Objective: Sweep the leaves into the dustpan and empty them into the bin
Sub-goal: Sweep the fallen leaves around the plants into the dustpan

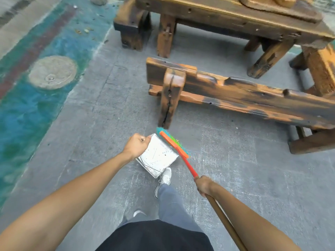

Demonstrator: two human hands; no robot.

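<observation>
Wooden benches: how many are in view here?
2. One bench lies across the middle right, just beyond the broom head; another bench stands at the top, left of the wooden table. More may sit outside the frame.

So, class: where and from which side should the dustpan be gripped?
Grip the dustpan at its far-left top edge, reaching from the left, as the left hand does. The broom head lies along its right edge, so that side is taken.

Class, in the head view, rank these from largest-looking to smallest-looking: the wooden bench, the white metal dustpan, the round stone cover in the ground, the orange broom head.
1. Wooden bench
2. Round stone cover
3. White metal dustpan, nearly the same
4. Orange broom head
</observation>
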